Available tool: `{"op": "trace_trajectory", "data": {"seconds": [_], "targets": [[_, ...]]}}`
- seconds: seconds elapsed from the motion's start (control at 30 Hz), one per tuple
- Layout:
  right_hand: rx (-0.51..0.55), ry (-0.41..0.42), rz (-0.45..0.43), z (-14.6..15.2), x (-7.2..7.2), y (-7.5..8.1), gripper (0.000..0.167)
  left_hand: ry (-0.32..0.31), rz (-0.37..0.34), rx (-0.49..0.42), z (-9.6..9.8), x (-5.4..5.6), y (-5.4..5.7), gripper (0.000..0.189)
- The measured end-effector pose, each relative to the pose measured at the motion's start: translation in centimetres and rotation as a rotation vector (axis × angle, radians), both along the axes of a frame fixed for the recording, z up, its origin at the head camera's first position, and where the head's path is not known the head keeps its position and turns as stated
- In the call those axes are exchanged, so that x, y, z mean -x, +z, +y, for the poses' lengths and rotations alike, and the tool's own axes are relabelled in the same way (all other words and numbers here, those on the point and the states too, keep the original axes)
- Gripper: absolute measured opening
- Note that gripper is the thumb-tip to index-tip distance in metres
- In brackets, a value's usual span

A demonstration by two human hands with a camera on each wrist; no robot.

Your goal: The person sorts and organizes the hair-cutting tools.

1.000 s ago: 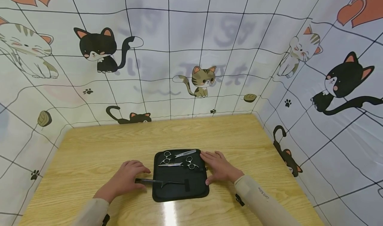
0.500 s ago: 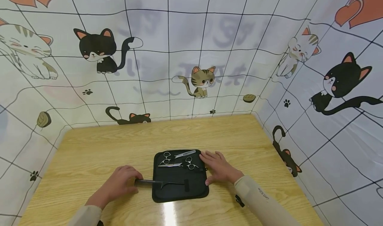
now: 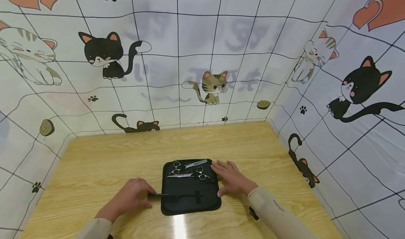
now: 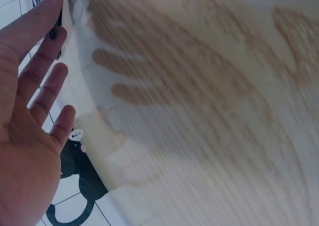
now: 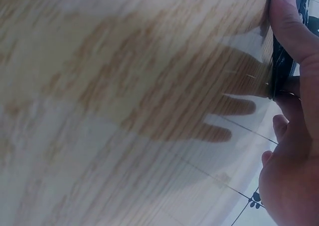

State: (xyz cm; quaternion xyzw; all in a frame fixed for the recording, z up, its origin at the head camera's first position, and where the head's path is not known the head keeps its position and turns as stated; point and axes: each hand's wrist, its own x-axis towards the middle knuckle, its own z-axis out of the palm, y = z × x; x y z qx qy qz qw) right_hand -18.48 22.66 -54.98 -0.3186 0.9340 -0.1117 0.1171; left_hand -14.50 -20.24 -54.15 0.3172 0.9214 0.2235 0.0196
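Note:
A black scissor case (image 3: 178, 209) lies open and flat on the wooden table. Across its near half runs a thin black comb (image 3: 162, 195), its narrow tail passing through a small elastic loop (image 3: 197, 197). My left hand (image 3: 128, 199) pinches the comb's wide left end between thumb and index finger; in the left wrist view the other fingers (image 4: 50, 94) extend loosely. At the case's right edge rests my right hand (image 3: 233, 178), fingers fairly straight at the upper corner, thumb lower on the edge. Two pairs of silver scissors, one upper (image 3: 197, 163) and one lower (image 3: 180, 175), sit in the far half.
The pale wooden table (image 3: 110, 154) extends around the case, with a bright light reflection (image 3: 179, 226) at its near side. White curtains (image 3: 158, 102) printed with cats and grid lines enclose the table's back and sides.
My left hand first drew back left along the comb, then came right again while pinching its end. The comb has slid right, farther through the loop. My right hand has stayed put.

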Motion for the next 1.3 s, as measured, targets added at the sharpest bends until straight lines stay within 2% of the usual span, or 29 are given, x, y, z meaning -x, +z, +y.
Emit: {"op": "trace_trajectory", "data": {"seconds": [0.13, 0.43, 0.57, 0.7, 0.83, 0.93, 1.17, 1.3], "targets": [[-0.004, -0.005, -0.006, -0.1, -0.1, 0.1, 0.111, -0.001, -0.025, 0.001, 0.4, 0.1, -0.1, 0.033], [-0.008, -0.003, 0.000, -0.1, -0.1, 0.5, 0.110, -0.003, -0.047, 0.002, 0.3, 0.1, 0.7, 0.031], [-0.004, -0.006, 0.000, -0.1, -0.1, 0.6, 0.110, -0.008, -0.102, -0.025, 0.1, 0.2, 0.9, 0.029], [0.007, -0.009, -0.003, -0.1, -0.1, 0.6, 0.110, -0.043, -0.133, -0.042, 0.2, 0.3, 0.8, 0.029], [0.018, -0.008, -0.005, -0.1, -0.1, 0.6, 0.110, -0.086, -0.113, -0.044, 0.7, 0.4, 0.7, 0.029], [0.024, -0.005, -0.006, -0.1, -0.1, 0.6, 0.110, -0.095, -0.104, -0.037, 1.2, 0.5, 0.6, 0.030], [-0.009, -0.010, -0.009, 0.0, -0.1, 0.2, 0.111, -0.083, -0.145, -0.054, 1.5, 0.5, 0.7, 0.027], [-0.010, -0.015, -0.010, -0.1, -0.2, 0.2, 0.111, -0.096, -0.163, -0.068, 1.5, 0.6, 0.6, 0.023]]}}
